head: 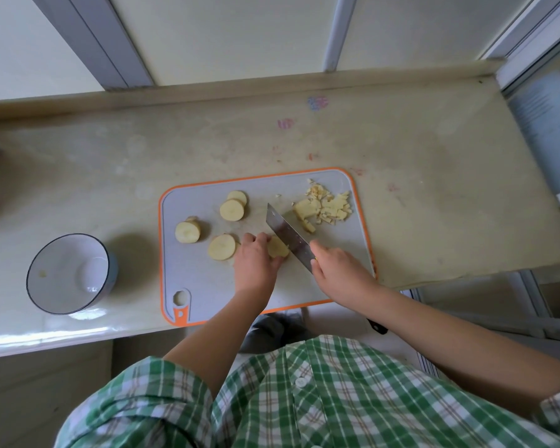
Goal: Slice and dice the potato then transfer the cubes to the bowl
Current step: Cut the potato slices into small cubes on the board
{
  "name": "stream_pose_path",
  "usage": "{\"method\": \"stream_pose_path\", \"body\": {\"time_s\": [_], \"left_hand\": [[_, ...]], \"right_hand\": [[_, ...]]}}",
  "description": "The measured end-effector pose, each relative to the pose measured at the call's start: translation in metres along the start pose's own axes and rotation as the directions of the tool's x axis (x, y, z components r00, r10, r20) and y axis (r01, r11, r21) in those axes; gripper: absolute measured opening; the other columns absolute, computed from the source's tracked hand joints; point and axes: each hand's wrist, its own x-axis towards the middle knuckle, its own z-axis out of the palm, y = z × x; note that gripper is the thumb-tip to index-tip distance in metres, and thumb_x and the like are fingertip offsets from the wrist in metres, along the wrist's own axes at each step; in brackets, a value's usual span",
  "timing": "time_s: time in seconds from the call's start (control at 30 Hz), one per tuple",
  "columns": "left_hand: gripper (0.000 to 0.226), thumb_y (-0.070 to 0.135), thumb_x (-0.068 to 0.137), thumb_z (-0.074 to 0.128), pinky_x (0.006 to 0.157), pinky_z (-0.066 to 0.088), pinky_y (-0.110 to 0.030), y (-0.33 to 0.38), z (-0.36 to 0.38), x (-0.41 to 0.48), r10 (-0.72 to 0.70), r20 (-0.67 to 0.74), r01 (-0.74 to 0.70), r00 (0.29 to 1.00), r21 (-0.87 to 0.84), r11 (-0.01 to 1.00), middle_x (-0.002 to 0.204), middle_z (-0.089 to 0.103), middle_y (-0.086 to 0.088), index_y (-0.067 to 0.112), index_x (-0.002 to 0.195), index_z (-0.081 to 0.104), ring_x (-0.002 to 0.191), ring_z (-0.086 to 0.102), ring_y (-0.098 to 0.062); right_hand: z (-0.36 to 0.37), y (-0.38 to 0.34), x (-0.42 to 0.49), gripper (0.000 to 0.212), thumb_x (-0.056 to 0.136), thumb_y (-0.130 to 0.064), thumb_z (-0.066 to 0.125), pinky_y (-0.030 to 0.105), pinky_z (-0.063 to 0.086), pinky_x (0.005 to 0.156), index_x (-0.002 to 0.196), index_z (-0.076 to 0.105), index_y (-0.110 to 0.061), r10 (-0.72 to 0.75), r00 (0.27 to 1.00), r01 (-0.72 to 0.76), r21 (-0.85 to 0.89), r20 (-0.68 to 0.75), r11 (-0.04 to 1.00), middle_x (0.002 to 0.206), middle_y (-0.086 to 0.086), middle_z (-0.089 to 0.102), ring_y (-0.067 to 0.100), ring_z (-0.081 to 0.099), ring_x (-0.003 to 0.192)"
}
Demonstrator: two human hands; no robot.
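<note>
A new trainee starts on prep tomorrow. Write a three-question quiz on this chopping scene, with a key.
1. True or false: the diced potato cubes already lie in the bowl.
2. Which hand grips the knife? A) the left hand B) the right hand C) neither
3. Fill in: the bowl stands to the ___ of the cutting board.

Key
1. False: the cubes lie piled at the board's far right corner.
2. B; the left hand holds a potato slice beside the blade.
3. left
</note>
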Motion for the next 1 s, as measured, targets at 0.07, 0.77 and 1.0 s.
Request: {"method": "stream_pose_path", "body": {"time_s": [0.07,0.77,1.0], "left_hand": [[0.048,0.021,0.076,0.077,0.08,0.045,-0.036,-0.001,0.0,0.0,0.004,-0.001,-0.004,1.0,-0.009,1.0,0.106,0.055,-0.011,0.012,0.12,0.061,0.09,0.057,-0.031],[0.039,0.027,0.077,0.075,0.073,0.044,-0.034,-0.01,-0.001,-0.005,0.067,-0.049,-0.068,0.997,-0.023,0.997,0.1,0.057,-0.009,0.008,0.107,0.06,0.085,0.057,-0.028],[0.039,0.022,0.076,0.076,0.077,0.048,-0.038,-0.008,-0.001,-0.002,0.037,-0.038,-0.039,0.999,-0.046,0.998,0.101,0.057,-0.009,0.008,0.11,0.063,0.085,0.057,-0.027]], "right_hand": [[0.001,-0.003,0.001,0.01,0.097,-0.014,0.038,0.03,0.026,0.045,0.089,0.032,-0.015,0.005,1.0,-0.005,0.014,0.011,1.0,0.061,-0.002,0.038,0.023,0.044,0.058],[0.004,-0.003,0.009,0.012,0.099,-0.019,0.035,0.034,0.033,0.051,0.106,0.04,-0.011,-0.044,0.997,0.042,-0.032,-0.065,0.999,0.068,0.003,0.048,0.026,0.047,0.059],[0.004,-0.01,0.007,0.019,0.098,-0.016,0.035,0.035,0.04,0.054,0.115,0.039,-0.009,-0.019,1.0,0.021,-0.083,0.024,0.996,0.072,0.002,0.047,0.024,0.048,0.063]]}}
